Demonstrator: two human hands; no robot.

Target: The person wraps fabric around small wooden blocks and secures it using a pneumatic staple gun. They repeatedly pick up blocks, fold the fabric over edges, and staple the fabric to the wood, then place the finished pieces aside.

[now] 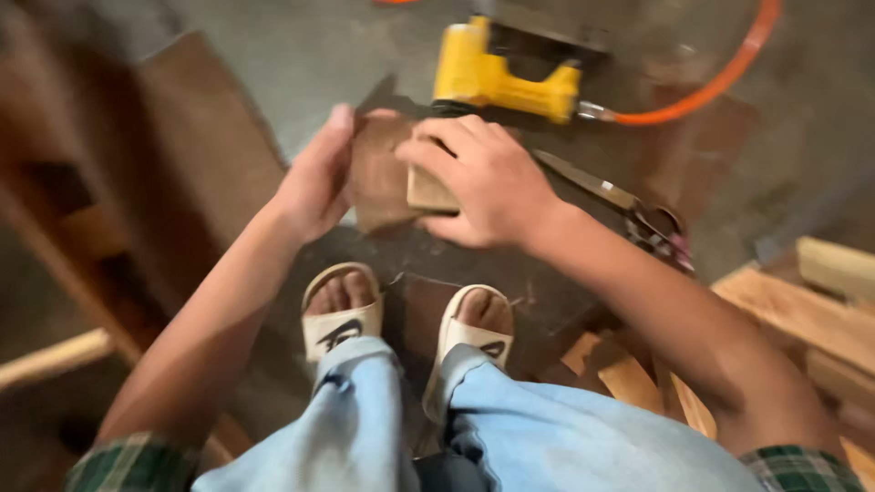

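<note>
Two knees in pale blue denim (pixel 510 428) fill the bottom of the view, and below them two feet in cream slide sandals (pixel 342 314) with a dark curved mark on each strap rest on a dark, scuffed floor (pixel 547 301). Checked green cuffs show at both lower corners.

Above the feet, two bare hands meet around one small wooden block. Its side is flat and dull brown, its end face paler tan; motion blur softens the edges. The left hand (pixel 319 178) is flat and open, fingers straight and together, its palm pressed against the wooden block's (pixel 383 178) left side. The right hand (pixel 483 178) is curled over the block from the right, fingers wrapped across the top and thumb beneath, gripping it. The block is held just above the floor, between the sandals and a yellow tool.

That one yellow nail gun (pixel 501 73), smooth and boxy with a dark top, lies just beyond the hands, with one orange hose (pixel 720 77) curving away from its end. One pair of scissors (pixel 629 205) with long metal blades and dark handles lies to the right of the right wrist. Several pale rough-sawn wood strips (pixel 802 310) are piled at the right edge, and dark brown boards (pixel 182 155) lean at left.
</note>
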